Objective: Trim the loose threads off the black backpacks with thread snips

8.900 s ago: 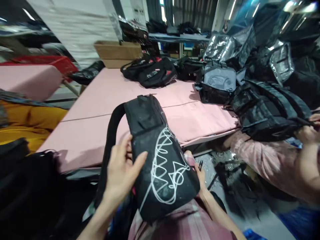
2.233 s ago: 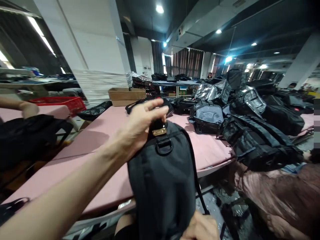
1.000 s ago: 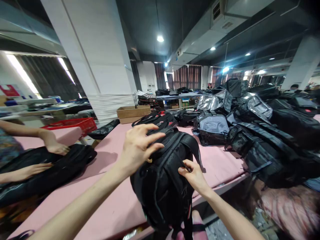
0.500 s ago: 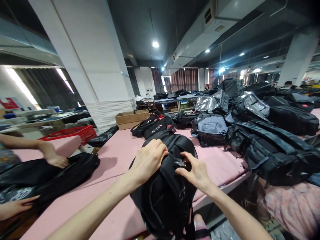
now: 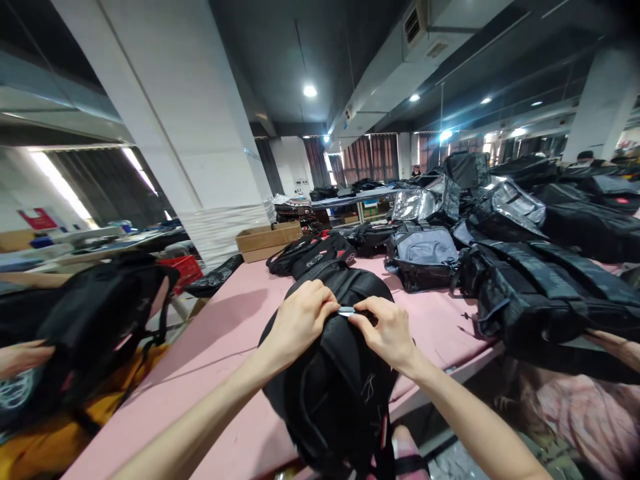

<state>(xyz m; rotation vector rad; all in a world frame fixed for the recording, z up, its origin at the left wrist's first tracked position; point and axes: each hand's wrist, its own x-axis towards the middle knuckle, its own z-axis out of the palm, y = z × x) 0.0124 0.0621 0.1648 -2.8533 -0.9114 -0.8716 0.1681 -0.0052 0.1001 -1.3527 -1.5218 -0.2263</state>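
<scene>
A black backpack (image 5: pixel 340 393) stands upright at the front edge of the pink table, with white line markings and a small red-and-white tag on its right side. Over its top, my left hand (image 5: pixel 306 317) is closed, thumb and fingers pinched at the left end of a small flat pale grey piece (image 5: pixel 346 311). At the other end of that piece my right hand (image 5: pixel 385 330) pinches with thumb and forefinger. The piece is too small to name, and whether it is fixed to the backpack cannot be seen.
More black backpacks (image 5: pixel 320 253) and a cardboard box (image 5: pixel 267 240) lie farther back on the pink table (image 5: pixel 215 340). Bags are piled at the right, a camouflage backpack (image 5: pixel 540 287) nearest. At left, a co-worker's hand (image 5: pixel 25 360) is on another black backpack (image 5: pixel 95 327); another person's hand (image 5: pixel 617 343) shows at right.
My right hand has moved slightly left and its fingers have closed at the pale piece, now visible between my hands. The co-worker's backpack at left has been raised upright. A hand has appeared at right.
</scene>
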